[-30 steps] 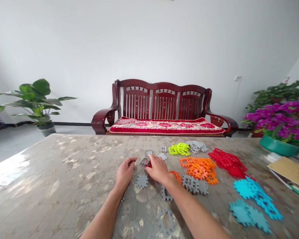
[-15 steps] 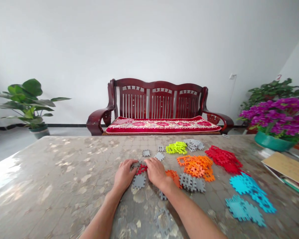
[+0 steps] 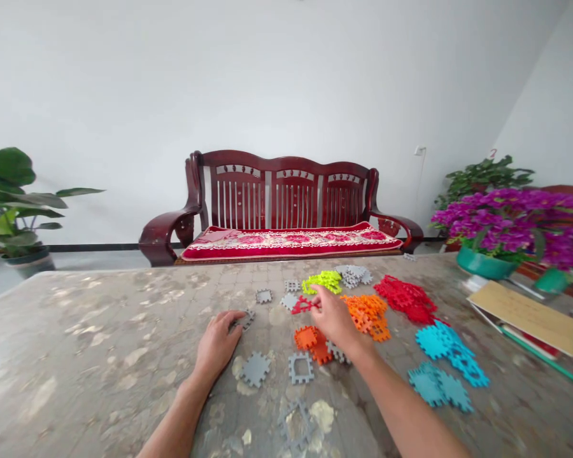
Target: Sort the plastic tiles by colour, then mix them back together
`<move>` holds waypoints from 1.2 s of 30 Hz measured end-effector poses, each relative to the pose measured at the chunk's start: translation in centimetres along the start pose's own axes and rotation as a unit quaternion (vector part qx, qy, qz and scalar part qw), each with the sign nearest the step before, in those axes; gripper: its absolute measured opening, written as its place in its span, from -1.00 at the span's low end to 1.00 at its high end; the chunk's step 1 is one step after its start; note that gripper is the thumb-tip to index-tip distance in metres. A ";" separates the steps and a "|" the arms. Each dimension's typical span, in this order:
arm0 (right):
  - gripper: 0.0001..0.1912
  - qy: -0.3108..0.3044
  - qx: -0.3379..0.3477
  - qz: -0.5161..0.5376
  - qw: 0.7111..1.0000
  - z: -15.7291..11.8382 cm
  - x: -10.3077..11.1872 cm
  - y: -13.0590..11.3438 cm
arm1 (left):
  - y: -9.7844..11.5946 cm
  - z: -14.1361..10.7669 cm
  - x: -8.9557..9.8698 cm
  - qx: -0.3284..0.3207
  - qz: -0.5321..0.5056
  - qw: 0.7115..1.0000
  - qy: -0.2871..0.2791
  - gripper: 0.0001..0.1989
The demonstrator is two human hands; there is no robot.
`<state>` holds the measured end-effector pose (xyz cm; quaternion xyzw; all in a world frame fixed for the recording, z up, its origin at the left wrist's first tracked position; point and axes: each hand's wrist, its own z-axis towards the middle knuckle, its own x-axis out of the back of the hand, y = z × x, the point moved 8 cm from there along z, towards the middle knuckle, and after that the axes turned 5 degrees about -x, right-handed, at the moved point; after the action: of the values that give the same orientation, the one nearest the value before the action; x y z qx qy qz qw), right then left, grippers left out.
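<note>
My left hand (image 3: 221, 338) rests on the table, thumb and fingers closed on the edge of a small grey interlocking tile (image 3: 249, 320). Between the fingertips of my right hand (image 3: 334, 318) is a red interlocking tile (image 3: 302, 305), raised at the near side of the yellow-green tile pile (image 3: 322, 281). Below my right hand are dark orange tiles (image 3: 306, 337), partly covered by the wrist. A solid grey tile (image 3: 256, 369) and a grey frame tile (image 3: 300, 367) lie flat nearer to me.
Piles of orange (image 3: 379, 312), red (image 3: 405, 299) and blue tiles (image 3: 451, 350) spread to the right. Beyond them lie a notebook stack (image 3: 525, 315) and purple flowers in a green pot (image 3: 487, 262). A wooden bench (image 3: 165, 232) stands behind the table.
My right hand has moved away from my left, forward and to the right, carrying the red tile off. The left hand stays by the grey tile. The view has turned slightly right.
</note>
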<state>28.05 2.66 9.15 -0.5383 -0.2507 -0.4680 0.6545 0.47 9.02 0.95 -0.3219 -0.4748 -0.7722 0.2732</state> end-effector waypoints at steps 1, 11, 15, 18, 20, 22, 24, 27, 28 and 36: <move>-0.47 0.022 -0.030 0.005 0.999 0.3 1.3 2.1 | -0.1 0.0 0.0 -0.001 0.002 1.000 0.001 -0.70; -0.45 0.118 -0.241 -0.082 0.960 0.6 11.7 19.5 | -0.2 0.1 -0.1 -0.009 0.008 1.000 0.000 -0.70; -0.55 0.117 -0.227 -0.062 0.965 0.6 11.4 20.3 | 0.0 0.0 0.0 -0.009 0.006 1.000 0.003 -0.71; -0.61 0.079 -0.166 -0.018 0.983 0.0 8.5 17.1 | 0.1 0.0 0.1 -0.009 0.005 1.000 0.003 -0.71; -0.60 0.027 -0.085 0.029 0.996 -0.8 6.0 13.0 | 0.2 0.0 0.2 -0.009 0.004 1.000 0.003 -0.71; -0.63 -0.025 0.003 0.045 0.999 -2.2 3.9 8.5 | 0.2 -0.1 0.2 -0.008 0.004 1.000 0.005 -0.71; -0.64 -0.061 0.055 0.018 0.996 -3.7 2.4 5.0 | 0.2 -0.1 0.3 -0.010 0.002 1.000 0.007 -0.72; -0.65 -0.088 0.075 -0.036 0.993 -5.4 1.0 2.7 | 0.2 -0.1 0.2 -0.013 -0.005 1.000 0.006 -0.72; -0.67 -0.091 0.073 -0.047 0.992 -5.8 0.8 2.6 | 0.1 -0.1 0.2 -0.013 -0.006 1.000 0.004 -0.71; -0.83 -0.093 0.012 -0.062 0.994 -7.1 0.9 5.2 | 0.2 0.0 0.2 -0.014 -0.005 1.000 0.006 -0.71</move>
<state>31.83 -4.37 5.36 -0.5551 -0.3488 -0.4528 0.6043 0.53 8.88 1.22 -0.3185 -0.4639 -0.7822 0.2674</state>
